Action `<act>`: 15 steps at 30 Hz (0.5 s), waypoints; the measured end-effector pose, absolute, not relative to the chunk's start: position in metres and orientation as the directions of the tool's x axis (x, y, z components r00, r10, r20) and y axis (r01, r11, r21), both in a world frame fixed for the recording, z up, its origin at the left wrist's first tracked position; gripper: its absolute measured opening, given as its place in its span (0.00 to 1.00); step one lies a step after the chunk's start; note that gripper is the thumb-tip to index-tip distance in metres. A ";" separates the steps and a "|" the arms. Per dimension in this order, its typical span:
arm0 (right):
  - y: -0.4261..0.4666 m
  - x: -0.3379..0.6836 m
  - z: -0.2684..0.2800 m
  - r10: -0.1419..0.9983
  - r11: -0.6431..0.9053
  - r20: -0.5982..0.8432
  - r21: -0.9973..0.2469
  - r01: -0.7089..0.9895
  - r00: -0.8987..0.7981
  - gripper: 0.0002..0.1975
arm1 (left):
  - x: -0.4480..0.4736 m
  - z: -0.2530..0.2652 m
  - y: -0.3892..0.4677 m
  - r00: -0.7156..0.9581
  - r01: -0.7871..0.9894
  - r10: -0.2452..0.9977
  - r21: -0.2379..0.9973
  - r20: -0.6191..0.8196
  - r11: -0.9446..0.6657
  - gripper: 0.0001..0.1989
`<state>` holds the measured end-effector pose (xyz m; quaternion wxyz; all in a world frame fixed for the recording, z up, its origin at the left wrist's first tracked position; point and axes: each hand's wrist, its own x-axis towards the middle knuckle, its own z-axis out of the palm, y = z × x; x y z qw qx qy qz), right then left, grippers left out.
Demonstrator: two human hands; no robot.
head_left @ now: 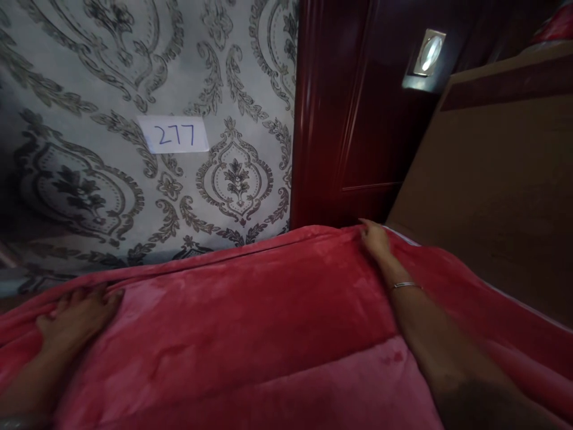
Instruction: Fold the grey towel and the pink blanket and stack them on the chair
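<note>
- a thick red and pink plush blanket point(277, 304) fills the near part of the view, spread from the lower edge back to the wall and door; a lighter pink area lies at its lower middle, and a long crease runs just inside its far edge.
- the person's left hand point(80, 313) rests palm down on the blanket's far left part, fingers spread apart and slightly bent, closed around nothing that shows.
- a thin silver-coloured metal bracelet point(406, 285) circles the right wrist.
- the person's right hand point(375, 239), farther off, touches the blanket's far edge near the door, one finger pointing outward and the others bent; whether they pinch the cloth, i cannot tell.
- a large brown cardboard box point(496, 179) stands tilted in view just beyond the blanket's right edge, a darker strip across its upper part.
- a pale wall with dark damask-patterned paper point(237, 173) rises behind the blanket; a white paper card point(174, 134) on it reads "277" in blue handwriting.
- right of the wall is a glossy dark red panelled door point(326, 119), bearing a gold-rimmed metal fitting point(430, 54) with a shiny oval centre.
</note>
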<state>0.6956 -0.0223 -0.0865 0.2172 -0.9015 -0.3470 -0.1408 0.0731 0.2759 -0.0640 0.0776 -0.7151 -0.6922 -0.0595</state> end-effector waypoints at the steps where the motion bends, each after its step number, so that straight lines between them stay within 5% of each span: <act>1: -0.014 0.693 -0.087 0.619 -0.599 0.441 -0.271 0.754 0.650 0.30 | 0.075 -0.062 0.274 0.029 0.999 0.981 -0.031 0.192 -0.023 0.37; 6: 0.010 0.682 -0.109 0.786 -0.445 0.382 -0.196 0.874 0.486 0.24 | 0.087 -0.053 0.265 0.024 0.997 0.966 -0.076 0.258 -0.004 0.32; 11: 0.016 0.687 -0.121 0.755 -0.561 0.301 -0.163 0.811 0.583 0.27 | 0.091 -0.051 0.259 0.038 0.984 0.952 -0.178 0.305 0.018 0.26; 15: 0.017 0.691 -0.113 0.768 -0.559 0.286 -0.137 0.818 0.573 0.28 | 0.093 -0.054 0.259 0.062 0.989 0.950 -0.144 0.305 -0.018 0.25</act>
